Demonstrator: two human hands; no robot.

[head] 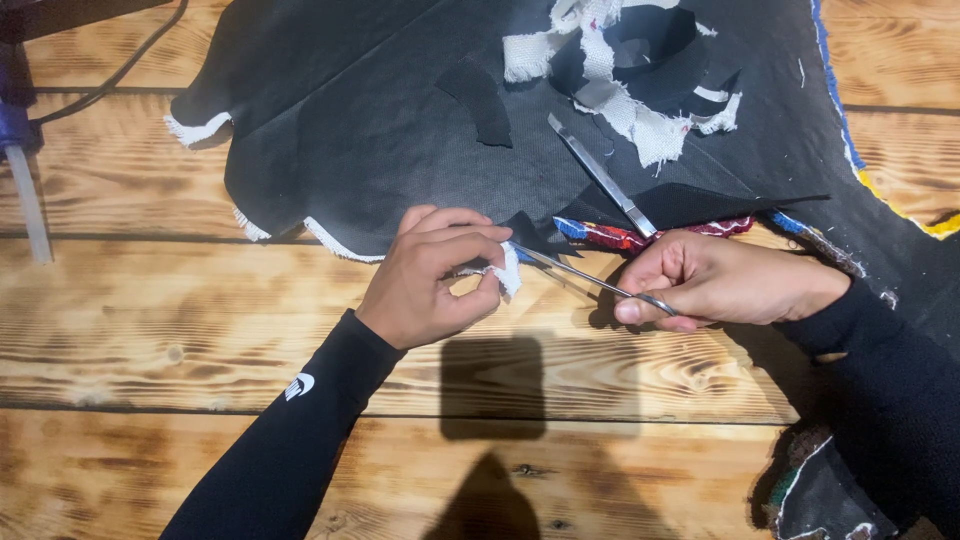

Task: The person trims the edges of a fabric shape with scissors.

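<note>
Across the middle of the wooden table (200,330), a large sheet of black fabric (400,130) lies spread flat, its near edge frayed white and a strip of red, blue and white patterned trim (620,236) showing from underneath on the right. The left hand (435,275) is curled, its thumb and fingertips pinching a small white frayed tab (508,270) at that near edge. The right hand (710,285) is closed around a pair of slim metal scissors (590,282), whose tips point left and meet the fabric just beside the pinched tab; whether the blades are parted there is hard to make out. One long blade or handle (600,175) angles up over the black cloth. White torn scraps (625,100) rest on the fabric farther back. Dark sleeves cover both forearms, and the right sleeve merges with more dark cloth at the lower right, so its outline is unclear.
</note>
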